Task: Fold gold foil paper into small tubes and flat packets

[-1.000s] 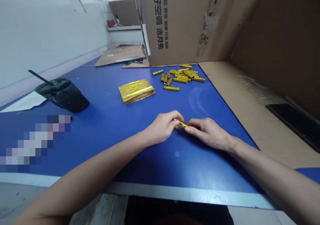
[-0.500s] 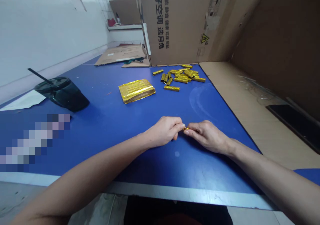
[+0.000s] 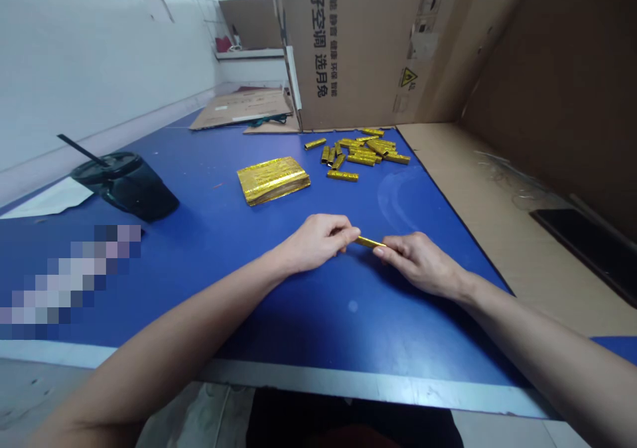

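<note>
My left hand (image 3: 323, 241) pinches one end of a narrow gold foil strip (image 3: 371, 242), and my right hand (image 3: 415, 260) grips its other end. Both are above the blue table (image 3: 308, 315), with the middle of the strip showing between them. Beyond my left hand lies a stack of gold foil sheets (image 3: 273, 177). Several small folded gold pieces (image 3: 368, 150) are heaped at the back of the table, some of them lying a little apart from the heap.
A dark cup with a straw (image 3: 132, 186) stands at the left, beside a white paper (image 3: 50, 199). A large cardboard box (image 3: 368, 50) rises at the back, with flat cardboard (image 3: 241, 108) to its left. A black flat object (image 3: 587, 249) lies at the right.
Both hands have moved slightly away from me and farther apart, so more of the gold strip shows between them. The stack and the folded pieces have stayed put.
</note>
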The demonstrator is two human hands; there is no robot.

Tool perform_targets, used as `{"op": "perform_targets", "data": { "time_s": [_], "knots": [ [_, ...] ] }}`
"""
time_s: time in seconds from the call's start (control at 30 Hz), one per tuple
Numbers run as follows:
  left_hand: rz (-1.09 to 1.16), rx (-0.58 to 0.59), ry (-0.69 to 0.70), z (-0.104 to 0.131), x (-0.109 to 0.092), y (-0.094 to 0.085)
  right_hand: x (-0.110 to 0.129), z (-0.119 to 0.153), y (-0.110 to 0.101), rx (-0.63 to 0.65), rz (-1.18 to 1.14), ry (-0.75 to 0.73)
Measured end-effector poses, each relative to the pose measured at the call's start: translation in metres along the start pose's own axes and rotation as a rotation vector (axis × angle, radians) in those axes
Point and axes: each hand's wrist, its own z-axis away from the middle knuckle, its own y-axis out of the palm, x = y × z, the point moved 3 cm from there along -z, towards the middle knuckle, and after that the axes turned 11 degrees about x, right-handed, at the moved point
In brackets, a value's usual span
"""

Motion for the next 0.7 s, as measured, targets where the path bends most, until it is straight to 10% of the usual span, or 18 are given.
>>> {"op": "perform_targets", "data": {
  "time_s": [0.17,0.7],
  "knots": [
    [-0.188,0.217,0.044,0.004,-0.011,0.011,0.002,0.000,0.007,0.088,0.015,-0.041],
    [-0.130,0.184,0.053,0.003,-0.009,0.014,0.001,0.001,0.003,0.000,-0.117,-0.034]
  ]
}}
